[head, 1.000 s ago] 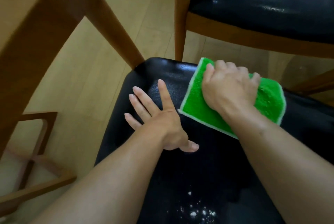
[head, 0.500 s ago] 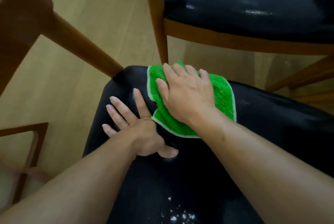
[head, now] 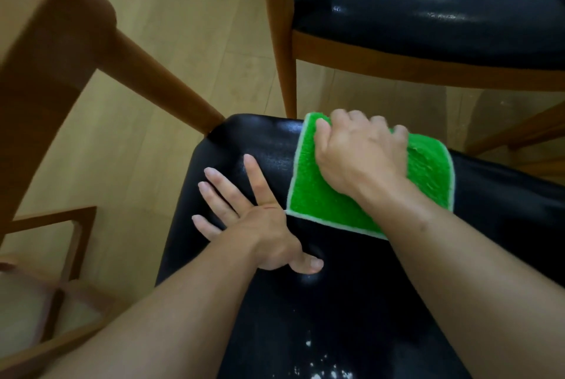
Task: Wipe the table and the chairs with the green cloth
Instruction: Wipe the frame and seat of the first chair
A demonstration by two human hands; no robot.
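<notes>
My right hand (head: pixel 360 153) curls its fingers, gripping the fuzzy green cloth with pale edging (head: pixel 330 204) at the far edge of the glossy black padded chair seat (head: pixel 504 225). My left hand (head: pixel 253 222) lies flat, fingers spread, just left. White crumbs (head: pixel 321 374) speckle the near seat; a second black-cushioned wooden chair (head: pixel 428 11) stands beyond.

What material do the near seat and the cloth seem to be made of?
Seat: probably leather or vinyl, black and glossy, with shiny highlights and a fine grain. Cloth: seemingly microfibre or terry, bright green with a fuzzy pile and a pale stitched edge.
</notes>
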